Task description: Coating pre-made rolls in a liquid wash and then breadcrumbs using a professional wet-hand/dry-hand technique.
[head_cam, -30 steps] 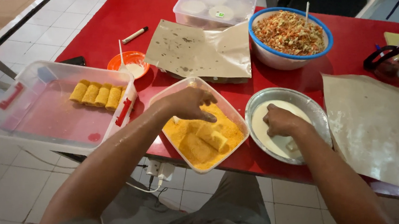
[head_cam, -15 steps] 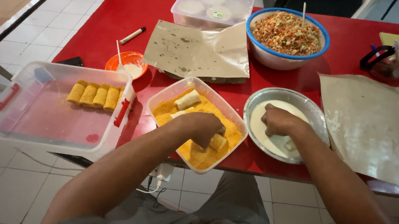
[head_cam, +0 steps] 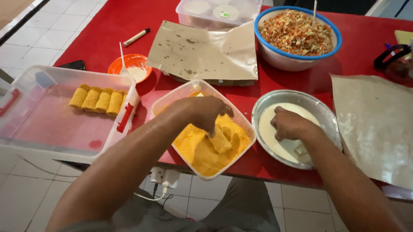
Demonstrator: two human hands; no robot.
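Yellow-crumbed roll (head_cam: 220, 141) under left hand (head_cam: 206, 112) — grip clamped on it, right hand (head_cam: 289, 124) fisted in batter bowl (head_cam: 330, 117)

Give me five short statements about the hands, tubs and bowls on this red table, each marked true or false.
1. The left hand is in the tub of yellow crumbs. True.
2. The right hand rests in the blue-rimmed bowl. False: it is in the metal pan of white batter.
3. Four coated rolls lie in the clear bin. True.
4. The blue-rimmed bowl is empty. False: it holds a chopped mixed filling.
5. The small orange bowl holds a utensil. True.
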